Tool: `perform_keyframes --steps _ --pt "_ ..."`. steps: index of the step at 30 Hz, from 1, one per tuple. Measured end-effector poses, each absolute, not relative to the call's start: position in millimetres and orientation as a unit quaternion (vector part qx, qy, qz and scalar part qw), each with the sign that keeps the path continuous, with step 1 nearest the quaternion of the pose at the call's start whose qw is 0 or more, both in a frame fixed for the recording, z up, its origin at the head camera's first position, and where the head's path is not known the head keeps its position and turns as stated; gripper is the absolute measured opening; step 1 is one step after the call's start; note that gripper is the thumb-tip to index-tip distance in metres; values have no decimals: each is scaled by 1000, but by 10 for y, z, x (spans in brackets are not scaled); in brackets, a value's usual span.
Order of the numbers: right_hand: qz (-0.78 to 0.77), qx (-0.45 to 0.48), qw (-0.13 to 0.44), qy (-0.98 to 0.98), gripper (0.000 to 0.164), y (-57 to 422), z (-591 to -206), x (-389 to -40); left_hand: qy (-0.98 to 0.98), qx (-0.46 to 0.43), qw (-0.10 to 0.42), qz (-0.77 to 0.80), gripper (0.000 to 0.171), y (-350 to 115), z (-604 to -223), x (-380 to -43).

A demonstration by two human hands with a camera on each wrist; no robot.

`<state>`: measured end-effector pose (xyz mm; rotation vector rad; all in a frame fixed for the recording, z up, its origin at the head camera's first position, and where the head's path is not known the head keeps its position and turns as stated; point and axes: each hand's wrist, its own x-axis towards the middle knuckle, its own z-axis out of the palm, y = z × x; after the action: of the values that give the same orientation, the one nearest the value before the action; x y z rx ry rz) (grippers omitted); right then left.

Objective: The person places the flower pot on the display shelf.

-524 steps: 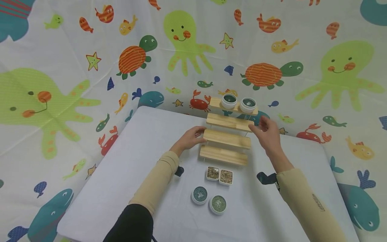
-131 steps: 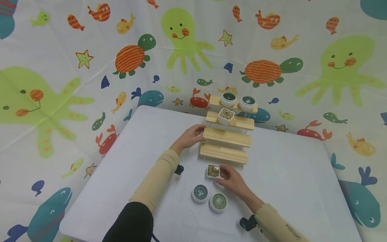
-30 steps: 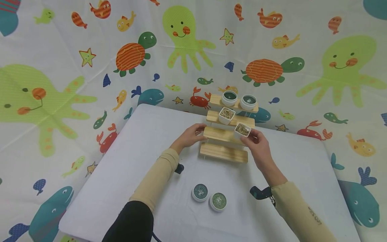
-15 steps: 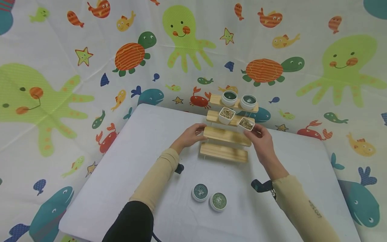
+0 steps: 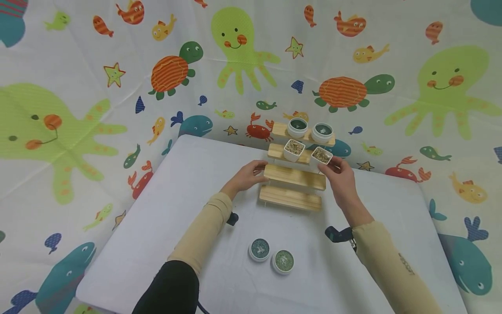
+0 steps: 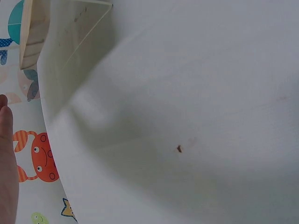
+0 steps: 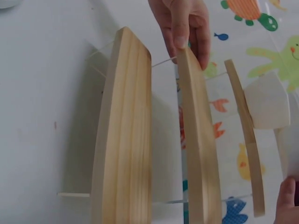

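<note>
A four-tier wooden display stand with clear supports stands on the white table. My left hand grips the left end of its third tier from the top; the right wrist view shows the thumb on the board's end. With my right hand I hold a small white square pot by its right side, at the right end of the second tier. Its fill is brownish and grainy. A similar square pot sits left of it on that tier. Two round white pots with dark green tops, left and right, occupy the top tier.
Two more round white pots, one blue-green and one green, stand on the table in front of the stand. Behind the table hangs a white curtain printed with sea animals.
Over the last second my right hand has carried the square pot back from above the third tier to the second tier's right end. Earlier, both square pots stood on the table. My left hand stays put.
</note>
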<state>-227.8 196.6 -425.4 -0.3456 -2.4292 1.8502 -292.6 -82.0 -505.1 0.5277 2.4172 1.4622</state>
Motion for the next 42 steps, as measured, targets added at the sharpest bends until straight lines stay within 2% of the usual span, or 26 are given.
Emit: perform_keyframes --steps 11,42 --pt "596 -122 33 -793 77 1981 -4245 -2357 835 177 137 502 62 -817 -5048 -2923" --pt "575 -130 52 -806 70 1902 -4332 -2466 838 176 135 499 62 -818 -5085 -2927"
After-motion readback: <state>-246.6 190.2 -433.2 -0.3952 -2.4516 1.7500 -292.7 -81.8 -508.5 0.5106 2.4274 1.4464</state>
